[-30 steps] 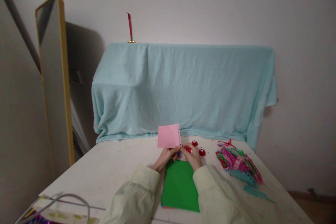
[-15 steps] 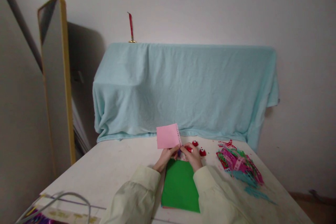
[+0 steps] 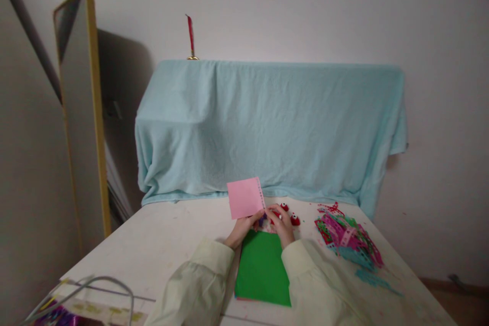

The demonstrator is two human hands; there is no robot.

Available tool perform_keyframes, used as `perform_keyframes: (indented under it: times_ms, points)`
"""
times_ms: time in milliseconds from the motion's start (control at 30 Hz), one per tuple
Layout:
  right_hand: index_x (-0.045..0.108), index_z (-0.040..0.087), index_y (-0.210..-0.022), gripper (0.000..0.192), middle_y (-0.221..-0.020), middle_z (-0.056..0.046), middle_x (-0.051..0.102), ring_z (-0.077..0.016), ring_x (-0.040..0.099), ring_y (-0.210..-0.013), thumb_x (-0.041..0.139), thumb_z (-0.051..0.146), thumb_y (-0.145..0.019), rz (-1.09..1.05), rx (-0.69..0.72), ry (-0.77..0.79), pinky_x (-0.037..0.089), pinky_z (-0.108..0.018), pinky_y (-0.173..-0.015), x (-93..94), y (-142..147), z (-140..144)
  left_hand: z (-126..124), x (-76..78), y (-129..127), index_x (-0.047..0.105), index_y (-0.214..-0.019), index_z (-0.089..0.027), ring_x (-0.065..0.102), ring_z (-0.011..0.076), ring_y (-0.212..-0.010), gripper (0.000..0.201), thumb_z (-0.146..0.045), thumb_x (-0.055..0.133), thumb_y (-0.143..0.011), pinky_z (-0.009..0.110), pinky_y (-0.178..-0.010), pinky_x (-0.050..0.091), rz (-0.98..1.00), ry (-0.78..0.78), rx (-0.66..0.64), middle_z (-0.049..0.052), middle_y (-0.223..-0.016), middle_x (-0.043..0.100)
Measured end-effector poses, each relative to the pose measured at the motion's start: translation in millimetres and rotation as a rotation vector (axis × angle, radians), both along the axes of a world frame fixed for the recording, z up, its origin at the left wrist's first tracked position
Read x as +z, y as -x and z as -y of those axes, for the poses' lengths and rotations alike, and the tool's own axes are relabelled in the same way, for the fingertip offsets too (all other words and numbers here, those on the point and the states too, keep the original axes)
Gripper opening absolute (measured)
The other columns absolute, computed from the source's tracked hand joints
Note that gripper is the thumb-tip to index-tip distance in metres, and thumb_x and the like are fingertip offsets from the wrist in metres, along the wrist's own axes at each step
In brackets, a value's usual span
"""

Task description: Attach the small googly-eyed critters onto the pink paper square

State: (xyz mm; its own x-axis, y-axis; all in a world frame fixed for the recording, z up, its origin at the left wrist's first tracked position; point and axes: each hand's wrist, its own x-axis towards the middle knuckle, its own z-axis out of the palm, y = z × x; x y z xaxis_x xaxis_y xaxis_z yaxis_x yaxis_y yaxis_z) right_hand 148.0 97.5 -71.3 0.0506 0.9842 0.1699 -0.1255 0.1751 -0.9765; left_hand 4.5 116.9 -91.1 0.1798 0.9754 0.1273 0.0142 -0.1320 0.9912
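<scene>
A pink sheet of paper (image 3: 245, 198) stands raised over the far part of the table, with a row of small punched holes along its right edge. My left hand (image 3: 244, 227) is closed on its lower edge, thumb in front. At the lower right corner, by the end of the holes, the fingertips of my right hand (image 3: 281, 224) pinch the sheet. Between and behind my hands show a small purple object (image 3: 262, 221) and bits of red, partly hidden. A stack of coloured paper with a green sheet (image 3: 263, 270) on top lies below my wrists.
Two small red objects with eye-like spots (image 3: 295, 219) sit beyond my right hand. A tangled heap of punched paper strips (image 3: 347, 239) lies at the right. A grey cable (image 3: 110, 280) loops at front left. Pale blue cloth (image 3: 267, 127) hangs along the back.
The pink sheet has tilted slightly and its lower edge has dropped a little. My right fingers have shifted slightly at its corner. Both hands stay together.
</scene>
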Motion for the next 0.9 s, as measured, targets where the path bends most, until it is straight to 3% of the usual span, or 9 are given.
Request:
perform_keyframes:
  times_ms: [400,667,900]
  points:
    - [0.063,0.020,-0.076,0.040,-0.062,0.001,0.055,-0.0116,0.046,-0.051,0.067,0.057,-0.064,0.040,-0.046,-0.031,0.034,-0.022,-0.046,-8.1,0.2,-4.2,1.2,0.9,-0.2,0.052,-0.051,-0.016,0.045,0.0126,-0.048,0.050,-0.057,0.052,-0.078,0.027,-0.058,0.037,0.053,0.028,-0.057,0.001,-0.047,0.049]
    - [0.061,0.019,-0.075,0.039,-0.063,0.001,0.055,-0.0108,0.044,-0.049,0.067,0.056,-0.064,0.026,-0.005,-0.004,0.028,-0.021,-0.041,-6.7,0.9,-2.9,3.1,-0.3,-0.6,0.058,-0.061,-0.016,0.047,0.0129,-0.051,0.043,-0.054,0.051,-0.079,0.027,-0.061,0.039,0.074,0.042,-0.033,0.001,-0.051,0.052]
    - [0.056,0.020,-0.068,0.041,-0.053,0.005,0.046,-0.0096,0.039,-0.044,0.068,0.058,-0.062,-0.027,0.009,0.036,0.026,-0.021,-0.040,-2.5,1.0,-0.4,-0.4,-3.3,-0.4,0.054,-0.055,-0.016,0.047,0.0133,-0.051,0.040,-0.049,0.052,-0.077,0.027,-0.059,0.039,0.079,0.002,0.003,0.001,-0.049,0.050]
